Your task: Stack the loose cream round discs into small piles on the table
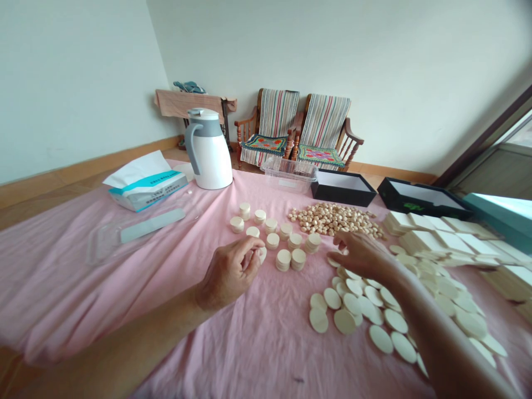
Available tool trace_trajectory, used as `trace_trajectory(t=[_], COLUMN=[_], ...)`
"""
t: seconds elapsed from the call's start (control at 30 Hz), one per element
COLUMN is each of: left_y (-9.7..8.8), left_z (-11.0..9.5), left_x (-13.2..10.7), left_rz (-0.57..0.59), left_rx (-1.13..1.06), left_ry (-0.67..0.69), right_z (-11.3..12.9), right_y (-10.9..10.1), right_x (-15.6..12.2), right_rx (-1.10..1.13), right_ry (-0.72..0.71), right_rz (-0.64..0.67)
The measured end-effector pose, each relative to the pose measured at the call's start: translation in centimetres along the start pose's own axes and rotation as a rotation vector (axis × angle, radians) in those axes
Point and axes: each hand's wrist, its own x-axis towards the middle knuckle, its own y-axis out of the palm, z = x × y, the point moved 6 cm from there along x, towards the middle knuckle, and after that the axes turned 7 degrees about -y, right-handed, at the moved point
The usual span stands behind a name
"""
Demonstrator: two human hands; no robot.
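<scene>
The left hand [226, 274] has its fingers [249, 257] curled shut around a pale round disc [262, 255]. The right hand [363, 256] has its fingers [347, 243] bent down, and it is hard to tell if they hold anything. Flat discs [344, 302] lie in a messy spread just below those fingers. Short stacks of discs [284, 259] stand just past the left fingers. Beyond the right fingers sits a heap of little round pieces [332, 219]. A pink cloth [124, 288] lies under it all.

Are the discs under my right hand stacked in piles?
No, the wooden discs under the right hand lie spread flat on the pink cloth.
</scene>
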Motion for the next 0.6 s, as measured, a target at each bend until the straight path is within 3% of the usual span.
trace_trajectory(t=[0.27,0.47,0.6], left_y=[-0.2,0.0,-0.1], left_z=[-0.3,-0.2,-0.2], left_x=[0.1,0.0,0.1], left_rz=[-0.010,-0.003,-0.008], left_rx=[-0.004,0.006,0.000], left_ry=[0.001,0.004,0.009], right_z=[-0.3,0.9,1.6], right_y=[1.0,-0.1,1.0], right_x=[0.1,0.8,1.2], right_rx=[-0.032,0.125,0.121], right_ry=[-0.038,-0.149,-0.174], right_rz=[0.020,-0.209,-0.198])
